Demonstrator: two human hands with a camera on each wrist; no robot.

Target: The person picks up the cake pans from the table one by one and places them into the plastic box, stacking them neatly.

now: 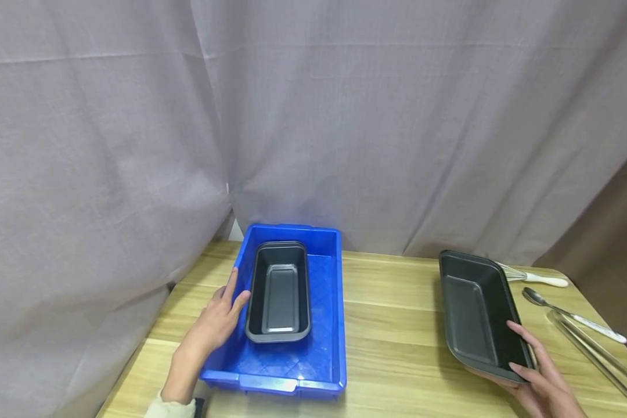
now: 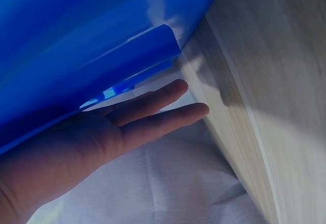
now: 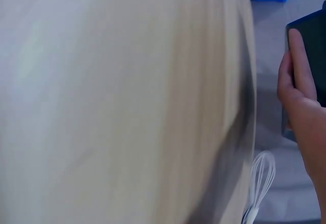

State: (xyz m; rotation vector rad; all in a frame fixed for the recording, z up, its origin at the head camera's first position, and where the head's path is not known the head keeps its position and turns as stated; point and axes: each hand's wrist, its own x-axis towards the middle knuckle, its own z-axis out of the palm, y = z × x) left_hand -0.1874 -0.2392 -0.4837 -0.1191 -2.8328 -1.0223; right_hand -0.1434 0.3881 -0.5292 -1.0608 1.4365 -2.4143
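A blue plastic bin [image 1: 321,371] stands on the table with a dark loaf pan [image 1: 281,299] inside it, toward its left side. My left hand [image 1: 214,322] rests at the bin's left rim, thumb over the inner side. In the left wrist view, straight fingers [image 2: 168,119] extend along the outside of the blue wall [image 2: 117,40]. At the right, my right hand [image 1: 546,374] grips a second dark loaf pan [image 1: 470,313] by its near right corner, its open side tipped toward the head camera. Fingers lie over the pan's side in the right wrist view.
Right of the held pan lie a whisk [image 1: 540,280] with a white handle, a spoon [image 1: 575,313] with a pale handle, and long metal tongs [image 1: 601,354]. The wooden table [image 1: 392,331] spans between bin and pan. Grey curtain [image 1: 376,128] hangs behind.
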